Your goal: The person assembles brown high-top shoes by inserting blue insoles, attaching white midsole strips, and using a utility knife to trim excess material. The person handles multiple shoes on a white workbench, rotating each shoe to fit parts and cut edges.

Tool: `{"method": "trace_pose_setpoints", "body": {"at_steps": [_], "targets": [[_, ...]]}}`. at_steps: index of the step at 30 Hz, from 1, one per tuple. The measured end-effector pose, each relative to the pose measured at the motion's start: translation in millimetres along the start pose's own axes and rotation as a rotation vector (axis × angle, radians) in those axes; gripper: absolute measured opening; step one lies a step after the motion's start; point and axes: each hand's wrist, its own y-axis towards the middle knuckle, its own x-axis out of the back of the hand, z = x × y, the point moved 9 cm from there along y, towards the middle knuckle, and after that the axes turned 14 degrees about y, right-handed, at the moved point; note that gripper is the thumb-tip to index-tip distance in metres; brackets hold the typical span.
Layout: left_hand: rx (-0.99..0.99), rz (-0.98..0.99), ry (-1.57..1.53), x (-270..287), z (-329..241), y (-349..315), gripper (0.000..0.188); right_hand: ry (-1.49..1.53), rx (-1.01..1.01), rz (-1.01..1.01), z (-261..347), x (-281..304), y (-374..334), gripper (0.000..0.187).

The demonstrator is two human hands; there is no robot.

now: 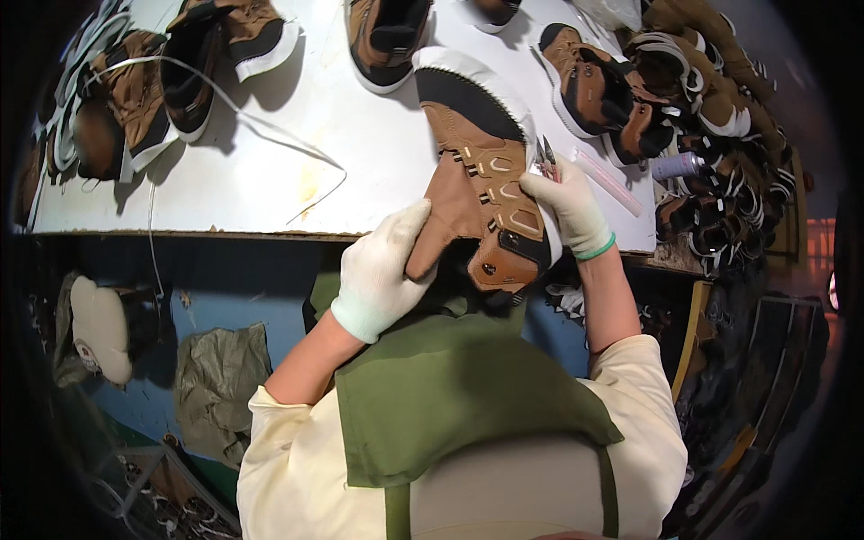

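Both my hands wear white knit gloves and are closed on one unlasted shoe upper (504,184), held over the table's front edge. It is brown with a black toe band, a white lasting edge and raised eyelet panels. My left hand (382,265) pinches its plain brown tongue, which is pulled out to the left. My right hand (571,205) grips its right side, thumb on top by the eyelets. Small pointed thread snips (546,160) show by the right fingers; whether that hand holds them or they lie on the table, I cannot tell.
More brown and black uppers lie on the white table (279,193), some at left (135,99), one at far right (585,81). A pinkish ruler-like strip (607,183) and a spray can (677,166) lie right. Uppers pile up (711,81) beyond. A white cord (270,126) crosses the left side.
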Motion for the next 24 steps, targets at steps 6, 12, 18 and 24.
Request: {"method": "trace_pose_setpoints", "body": {"at_steps": [6,12,18,24], "targets": [[-0.104,-0.003,-0.014,19,-41,30,0.058,0.144,0.148,-0.068,-1,39,-18,0.027],[-0.238,-0.008,0.011,12,-62,38,0.06,0.195,0.205,-0.124,-3,63,-31,0.024],[-0.293,0.011,0.031,3,-74,42,0.065,0.224,0.231,-0.134,6,66,-42,0.022],[-0.323,0.002,0.046,-4,-81,47,0.069,0.214,0.292,-0.184,0,87,-43,0.015]]}}
